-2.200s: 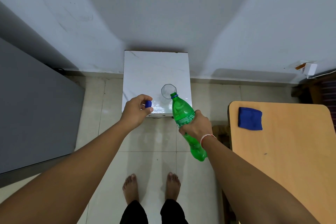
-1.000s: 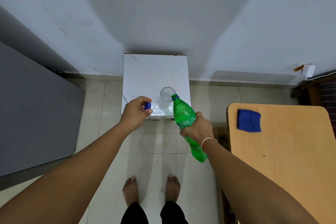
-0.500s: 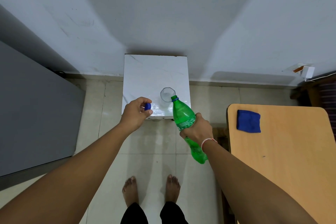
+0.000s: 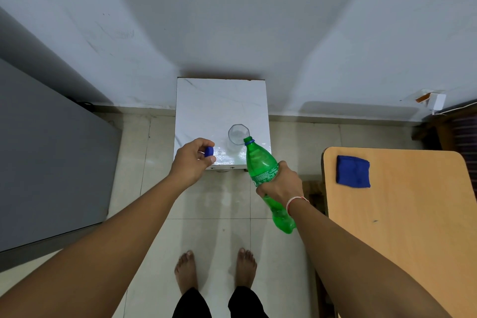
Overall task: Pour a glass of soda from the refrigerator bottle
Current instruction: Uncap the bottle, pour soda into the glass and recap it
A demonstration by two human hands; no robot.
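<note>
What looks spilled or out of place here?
Nothing is clearly spilled. The shine on the white table near the glass could be wet or glare. The cap is off, pinched in the left hand.

A blue cloth (image 4: pixel 353 171) lies on the wooden table (image 4: pixel 413 214) at right.

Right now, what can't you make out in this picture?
All from the head view:
- How full the glass is: clear and too small to tell.
- The bottle label: partly covered by the right hand, its print too small to read.
- The cap: half hidden in the left hand.
- The wooden table: cut off by the right edge.
</note>
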